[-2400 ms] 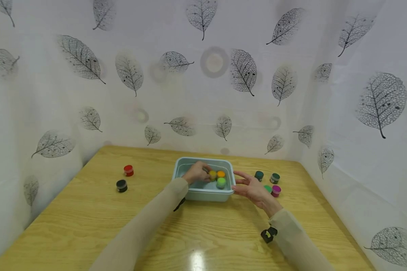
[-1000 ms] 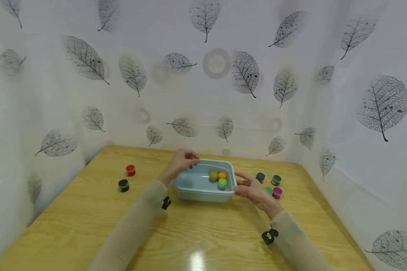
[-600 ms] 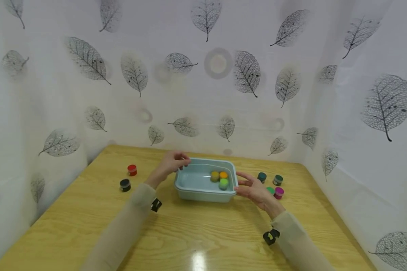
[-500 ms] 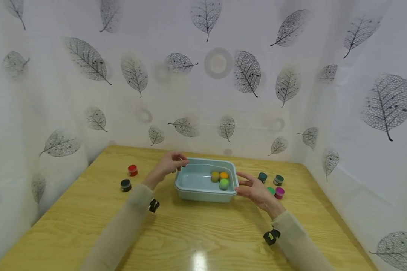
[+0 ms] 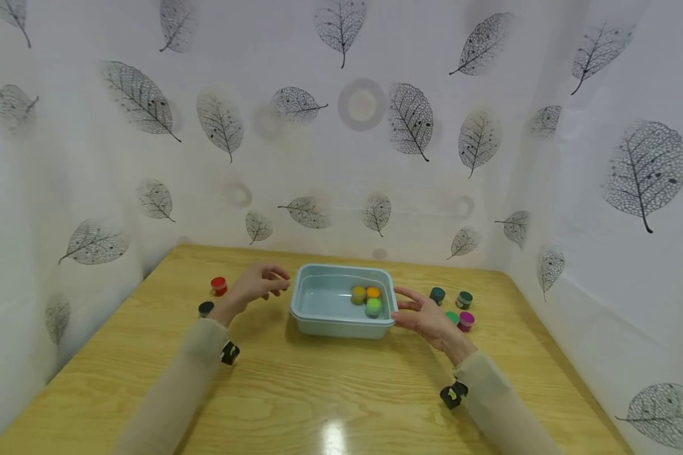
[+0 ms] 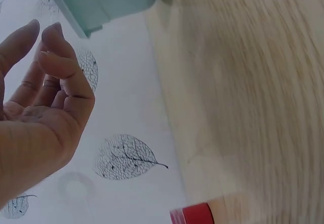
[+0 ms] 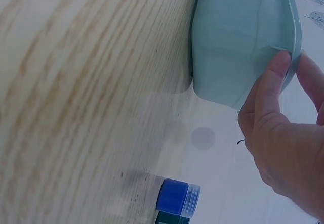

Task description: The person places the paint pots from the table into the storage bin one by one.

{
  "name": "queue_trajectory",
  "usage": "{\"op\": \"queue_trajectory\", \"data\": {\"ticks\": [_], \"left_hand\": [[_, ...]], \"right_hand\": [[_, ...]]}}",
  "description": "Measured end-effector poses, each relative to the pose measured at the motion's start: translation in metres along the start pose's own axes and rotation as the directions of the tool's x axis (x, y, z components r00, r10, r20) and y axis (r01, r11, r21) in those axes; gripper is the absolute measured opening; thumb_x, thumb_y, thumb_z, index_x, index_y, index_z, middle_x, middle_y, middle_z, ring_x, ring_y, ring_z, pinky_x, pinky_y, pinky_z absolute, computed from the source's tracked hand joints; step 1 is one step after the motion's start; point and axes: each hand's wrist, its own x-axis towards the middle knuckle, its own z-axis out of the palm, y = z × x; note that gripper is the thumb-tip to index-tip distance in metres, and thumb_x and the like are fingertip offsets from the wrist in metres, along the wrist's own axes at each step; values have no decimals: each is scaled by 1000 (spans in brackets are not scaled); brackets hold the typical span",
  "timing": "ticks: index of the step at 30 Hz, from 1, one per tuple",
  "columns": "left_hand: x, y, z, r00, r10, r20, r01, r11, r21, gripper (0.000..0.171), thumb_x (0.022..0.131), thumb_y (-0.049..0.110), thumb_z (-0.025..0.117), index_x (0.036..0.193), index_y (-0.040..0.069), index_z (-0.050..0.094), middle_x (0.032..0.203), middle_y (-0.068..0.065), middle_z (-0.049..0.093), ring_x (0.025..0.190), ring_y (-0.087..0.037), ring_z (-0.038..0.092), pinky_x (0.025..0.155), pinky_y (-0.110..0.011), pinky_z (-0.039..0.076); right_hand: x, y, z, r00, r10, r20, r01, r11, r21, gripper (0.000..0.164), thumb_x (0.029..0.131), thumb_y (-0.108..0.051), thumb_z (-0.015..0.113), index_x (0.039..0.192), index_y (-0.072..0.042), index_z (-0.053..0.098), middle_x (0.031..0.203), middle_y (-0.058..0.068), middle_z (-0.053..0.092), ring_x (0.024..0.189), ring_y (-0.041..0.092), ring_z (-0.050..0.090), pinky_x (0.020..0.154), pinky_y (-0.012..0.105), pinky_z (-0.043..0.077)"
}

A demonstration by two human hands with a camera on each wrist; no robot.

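Observation:
A pale blue plastic box point(image 5: 324, 327) stands mid-table with three small paint pots inside: mustard point(image 5: 358, 294), orange point(image 5: 372, 292) and light green point(image 5: 373, 308). My left hand point(image 5: 256, 285) is apart from the box's left side, its fingers loosely bent and nothing between them; the left wrist view shows the hand point(image 6: 55, 87) just off the rim. A black pot point(image 5: 206, 308), partly hidden by that wrist, and a red pot point(image 5: 219, 285) lie to its left. My right hand point(image 5: 429, 319) touches the box's right rim with spread fingertips, seen also in the right wrist view.
Right of the box are several more pots: teal point(image 5: 437, 295), dark green point(image 5: 463, 299), green point(image 5: 452, 317) and magenta point(image 5: 465, 321). The right hand partly covers the green one. A white leaf-print curtain point(image 5: 296, 164) borders the wooden table point(image 5: 341, 385) at the back and sides.
My left hand first has its fingers at the mustard pot inside the box, then lifts out over the left rim and moves left, leaving the pot there. The right hand stays at the rim.

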Motion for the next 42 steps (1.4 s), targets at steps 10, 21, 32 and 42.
{"op": "queue_trajectory", "data": {"ticks": [10, 21, 32, 42], "left_hand": [[-12, -18, -28, 993, 7, 116, -10, 1000, 20, 46, 94, 25, 67, 130, -1, 57, 120, -28, 64, 94, -23, 69, 82, -44, 57], [-30, -35, -58, 983, 34, 181, -49, 996, 79, 45, 92, 24, 70, 129, 1, 59, 129, -26, 60, 110, -26, 64, 92, -47, 55], [-41, -48, -80, 971, 35, 235, -75, 983, 167, 44, 91, 18, 70, 127, -4, 59, 127, -23, 62, 113, -30, 62, 97, -42, 54], [-56, -56, -95, 979, 33, 202, -83, 965, 247, 42, 92, 19, 69, 127, -3, 61, 128, -19, 62, 128, -45, 48, 100, -54, 49]], "right_hand": [[0, -1, 2, 1000, 11, -10, -11, 1000, 9, 73, 92, -3, 66, 154, -8, 28, 140, 30, 42, 108, 21, 62, 98, 38, 54], [2, 1, 1, 1000, 0, 4, 0, 1000, 27, 73, 92, -3, 66, 154, -8, 28, 140, 30, 41, 116, 29, 59, 96, 36, 56], [2, 1, -1, 1000, 10, -21, -10, 1000, 22, 72, 91, -2, 66, 154, -12, 32, 139, 29, 43, 115, 29, 59, 97, 38, 55], [2, 1, -1, 1000, 11, -17, -10, 999, 39, 74, 90, -3, 69, 153, -10, 31, 133, 24, 47, 109, 24, 62, 94, 35, 57]]}}
